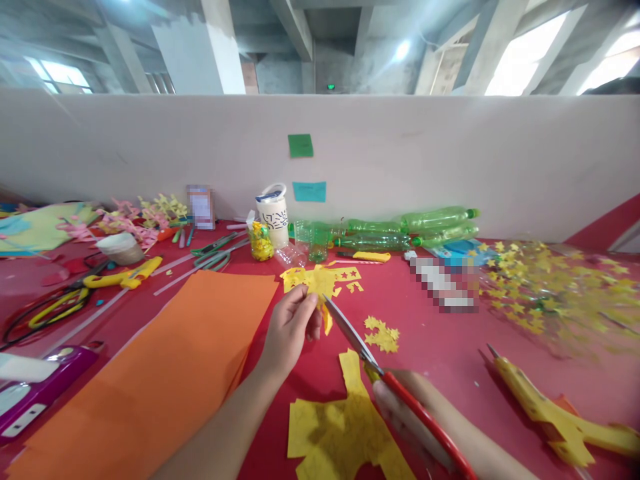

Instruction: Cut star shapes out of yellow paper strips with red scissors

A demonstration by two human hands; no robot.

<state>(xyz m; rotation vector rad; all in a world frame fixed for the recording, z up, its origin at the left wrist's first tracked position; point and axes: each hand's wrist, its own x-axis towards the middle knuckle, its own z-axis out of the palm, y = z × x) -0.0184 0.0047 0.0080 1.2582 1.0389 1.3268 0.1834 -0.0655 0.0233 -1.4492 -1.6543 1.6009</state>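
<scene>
My left hand (pixel 293 323) pinches a small piece of yellow paper (pixel 321 283) between thumb and fingers, above the red table. My right hand (pixel 407 407) is closed round red-handled scissors (pixel 353 330), partly hidden behind the handle. The blade tips point at the paper's edge, close by my left fingertips; whether they touch it I cannot tell. Cut yellow stars (pixel 383 335) lie in a small heap right of the blades. Larger yellow sheets (pixel 333 433) lie below my hands. Yellow strips with star-shaped holes (pixel 347 274) lie just beyond my left hand.
Orange paper sheets (pixel 165 360) cover the left side. A yellow glue gun (pixel 545 400) lies at right, another (pixel 123 275) at left. Green bottles (pixel 435 220), a white cup (pixel 274 217) and a yellow cutter (pixel 371 256) stand or lie along the partition. Starry branches (pixel 545 293) spread at right.
</scene>
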